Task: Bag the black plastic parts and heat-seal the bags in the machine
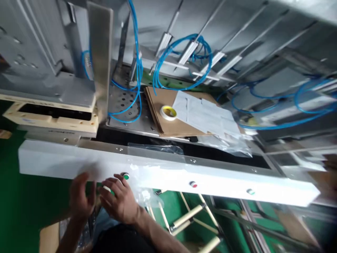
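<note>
My left hand [79,196] and my right hand [120,201] meet low in the picture, just under the white front panel [163,174] of a machine. The left hand is cupped, fingers apart, its palm turned toward the right hand. The right hand's fingers are curled around a small white piece at their tips, which is too blurred to name. A sheet of clear plastic film [147,196] hangs beside the right hand. A green push button [126,176] on the panel sits just above the right hand's fingers.
The panel also carries a red button [193,184] and another green button [250,192]. Behind it lie brown cardboard [158,105], a tape roll [168,112], white papers [205,114] and a clear bag [229,144]. Blue hoses [181,59] loop above. Below is a green floor [23,207].
</note>
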Tool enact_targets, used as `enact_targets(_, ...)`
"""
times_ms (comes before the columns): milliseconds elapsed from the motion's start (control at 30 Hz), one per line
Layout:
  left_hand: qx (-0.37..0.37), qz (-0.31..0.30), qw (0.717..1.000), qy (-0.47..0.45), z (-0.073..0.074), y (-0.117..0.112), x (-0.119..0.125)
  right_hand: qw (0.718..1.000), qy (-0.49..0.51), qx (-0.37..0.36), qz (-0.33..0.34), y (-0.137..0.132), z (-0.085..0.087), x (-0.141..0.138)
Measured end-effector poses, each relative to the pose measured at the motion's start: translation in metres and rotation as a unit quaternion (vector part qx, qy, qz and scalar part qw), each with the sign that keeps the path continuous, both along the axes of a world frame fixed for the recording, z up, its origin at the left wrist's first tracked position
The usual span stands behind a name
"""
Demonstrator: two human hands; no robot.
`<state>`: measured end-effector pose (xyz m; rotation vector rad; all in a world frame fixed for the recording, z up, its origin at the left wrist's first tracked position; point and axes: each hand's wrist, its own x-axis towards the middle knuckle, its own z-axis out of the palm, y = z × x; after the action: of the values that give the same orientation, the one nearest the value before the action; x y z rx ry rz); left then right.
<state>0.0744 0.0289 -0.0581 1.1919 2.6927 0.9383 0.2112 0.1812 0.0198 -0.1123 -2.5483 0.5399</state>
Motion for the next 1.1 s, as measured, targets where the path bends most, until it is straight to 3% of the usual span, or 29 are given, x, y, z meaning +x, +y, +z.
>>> enact_targets(33, 0.02, -0.038, 0.999, -0.02, -0.006, 0.003, 0.027, 1.0, -0.007, 0.002, -0.024, 0.001, -0.004, 0.022)
enact_targets(100, 0.07, -0.096, 0.993, -0.021, -0.009, 0.016, 0.064, 0.991, -0.033, 0.013, -0.132, 0.019, -0.009, 0.063)
enact_targets(167, 0.096, -0.131, 0.987, 0.002, 0.0, 0.037, 0.081, 0.963, -0.067, 0.037, -0.26, 0.051, -0.013, 0.098)
enact_targets(233, 0.093, -0.163, 0.981, 0.041, 0.012, 0.061, 0.082, 0.934, -0.102, 0.071, -0.334, 0.086, -0.019, 0.129)
enact_targets(400, 0.049, -0.223, 0.965, 0.131, 0.034, 0.125, 0.079, 0.907, -0.148, 0.097, -0.381, 0.143, -0.037, 0.186)
enact_targets(600, -0.001, -0.187, 0.971, 0.15, 0.038, 0.17, 0.08, 0.917, -0.118, 0.069, -0.374, 0.166, -0.042, 0.199)
enact_targets(733, -0.015, -0.165, 0.979, 0.12, 0.04, 0.172, 0.072, 0.926, -0.136, 0.055, -0.347, 0.176, -0.039, 0.197)
enact_targets(833, 0.028, -0.134, 0.984, 0.114, 0.043, 0.162, 0.062, 0.932, -0.14, 0.052, -0.33, 0.18, -0.038, 0.196)
enact_targets(967, 0.107, -0.057, 0.983, 0.139, 0.041, 0.133, 0.053, 0.936, -0.11, 0.049, -0.331, 0.179, -0.033, 0.2)
enact_targets(1100, 0.173, 0.042, 0.97, 0.168, 0.024, 0.092, 0.067, 0.937, -0.066, 0.042, -0.34, 0.175, -0.028, 0.212)
